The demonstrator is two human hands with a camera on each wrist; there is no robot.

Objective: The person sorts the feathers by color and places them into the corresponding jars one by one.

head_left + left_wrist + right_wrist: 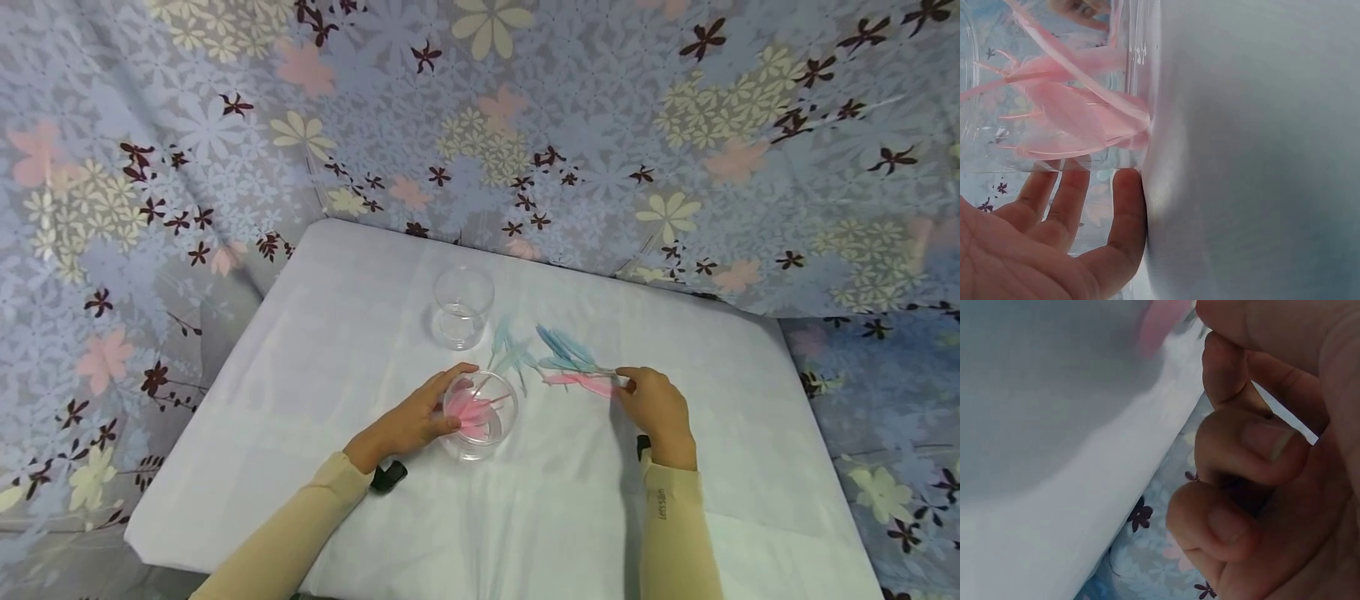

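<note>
My left hand [420,412] holds the side of a clear jar [506,421] standing on the table, thumb on the near side and fingers on the far side. Several pink feathers [1066,112] lean inside it, quills pointing various ways. To the right, my right hand [656,408] pinches the quill end of a blue feather [566,364] between thumb and index finger; its other fingers are curled, as the right wrist view shows. Whether more than one quill is pinched, I cannot tell. Pink feathers [577,379] lie just below the blue ones, close to the right fingertips.
A second clear jar [463,292] stands farther back. Pale teal feathers [513,354] lie on the white-covered table [360,325] between the jars and the blue feathers. A flowered cloth [412,125] hangs behind the table and along its sides.
</note>
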